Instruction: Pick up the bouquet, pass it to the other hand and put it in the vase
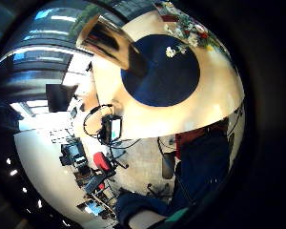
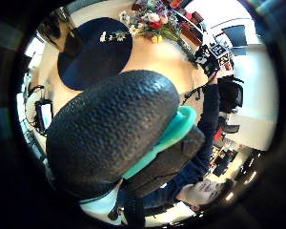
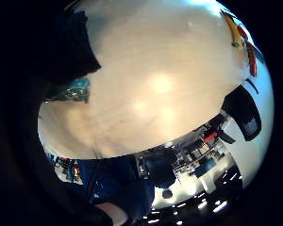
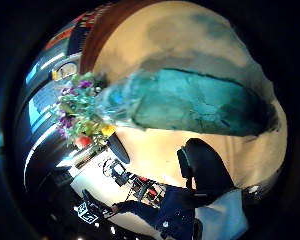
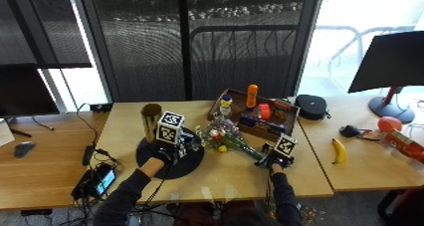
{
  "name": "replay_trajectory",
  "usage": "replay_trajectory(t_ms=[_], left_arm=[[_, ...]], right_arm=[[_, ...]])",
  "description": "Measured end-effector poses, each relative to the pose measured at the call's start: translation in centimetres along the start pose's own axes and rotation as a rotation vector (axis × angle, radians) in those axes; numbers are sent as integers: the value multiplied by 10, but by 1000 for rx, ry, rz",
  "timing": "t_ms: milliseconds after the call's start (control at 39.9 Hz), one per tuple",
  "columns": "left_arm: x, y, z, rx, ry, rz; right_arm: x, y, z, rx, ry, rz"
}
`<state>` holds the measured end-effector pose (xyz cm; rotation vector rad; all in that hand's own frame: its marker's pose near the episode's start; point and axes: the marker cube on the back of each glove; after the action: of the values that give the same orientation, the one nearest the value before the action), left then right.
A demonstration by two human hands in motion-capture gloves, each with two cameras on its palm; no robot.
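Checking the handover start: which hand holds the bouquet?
The right hand grips the bouquet by its wrapped stems; the left hand rests over the dark round mat, holding nothing.

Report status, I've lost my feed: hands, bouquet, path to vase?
Right hand grips bouquet by its wrapped stems, flowers toward the mat. Left hand open over dark round mat. Gold vase stands at mat's far edge, nothing between.
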<state>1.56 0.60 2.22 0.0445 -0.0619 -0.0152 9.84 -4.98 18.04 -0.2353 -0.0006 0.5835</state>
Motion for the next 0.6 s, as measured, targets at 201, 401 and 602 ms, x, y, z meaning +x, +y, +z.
replay_trajectory(t_ms=[201,401,602], left_arm=[[-2,2,2,-12,-36,-17],[2,4,-2,12,-32,-19],[6,4,1,19,-64,-2]], right_arm=[[-5,-1,13,94,89,-39],[-9,0,12,113,66,-32],[-13,-3,14,167,85,59]])
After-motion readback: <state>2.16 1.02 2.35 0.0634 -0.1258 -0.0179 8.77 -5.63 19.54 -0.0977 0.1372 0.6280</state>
